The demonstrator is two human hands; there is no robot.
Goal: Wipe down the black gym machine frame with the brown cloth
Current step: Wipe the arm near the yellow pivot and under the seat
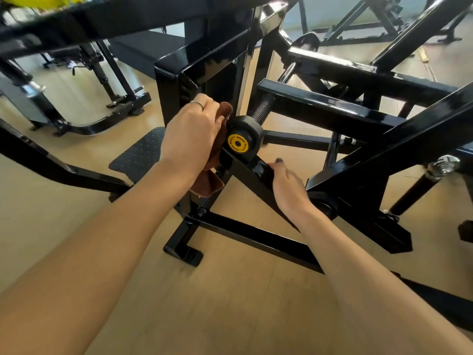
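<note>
**A:** Cloth first — where have you got it?

**B:** Your left hand (192, 134) has the brown cloth (213, 160) bunched under the palm, fingers curled over it, pressing it against the black gym machine frame (320, 106) just left of the round black knob (242, 138) with the yellow centre. One end of the cloth sticks out above your fingers; the other hangs loose below your wrist.

**A:** And your other hand?

**B:** Your right hand (288, 187) is wrapped round the slanted black bar (256, 167) that runs down to the right from the knob, fingers curled over its top edge. It holds only the bar.

**A:** What sits around the knob?

**B:** A threaded rod (262, 108) rises from it up into a cross tube. Left of your hand stands a square upright post (166, 98). Near the floor, left of your forearm, lies a textured black foot plate (139, 155). A plain ring (197, 103) shows on one left finger. Wooden floor (230, 303) spreads beneath, with more black machines far left and far right.
</note>
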